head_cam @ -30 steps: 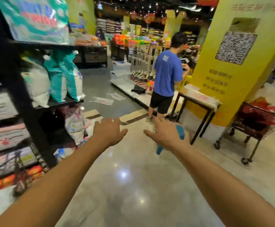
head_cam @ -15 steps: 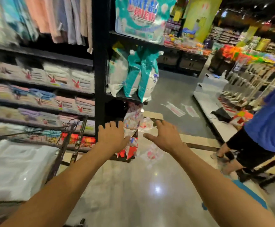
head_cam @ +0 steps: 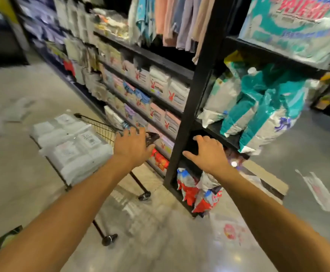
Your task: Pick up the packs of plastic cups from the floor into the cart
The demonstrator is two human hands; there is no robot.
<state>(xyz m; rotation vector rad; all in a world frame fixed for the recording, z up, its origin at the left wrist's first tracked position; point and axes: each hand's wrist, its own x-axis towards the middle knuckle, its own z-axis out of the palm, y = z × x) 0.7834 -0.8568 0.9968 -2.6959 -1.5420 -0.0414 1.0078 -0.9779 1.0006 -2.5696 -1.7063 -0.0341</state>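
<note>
Both hands are empty, fingers spread: the left hand (head_cam: 133,146) hovers over the near end of the cart (head_cam: 103,130), the right hand (head_cam: 209,154) is raised in front of the black post (head_cam: 195,99) of the shelf. The cart, a black wire one, stands left of that post, loaded with white packs (head_cam: 72,146) — blurred, contents unclear. On the floor (head_cam: 160,242) right of the post lie clear packs (head_cam: 321,191), another nearer (head_cam: 233,230). Red-and-white bags (head_cam: 197,191) lean at the post's foot — teal bags (head_cam: 266,107) sit on the shelf beside it.

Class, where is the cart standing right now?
The cart stands left of centre in the head view, beside the black shelving, just ahead of the left hand.
</note>
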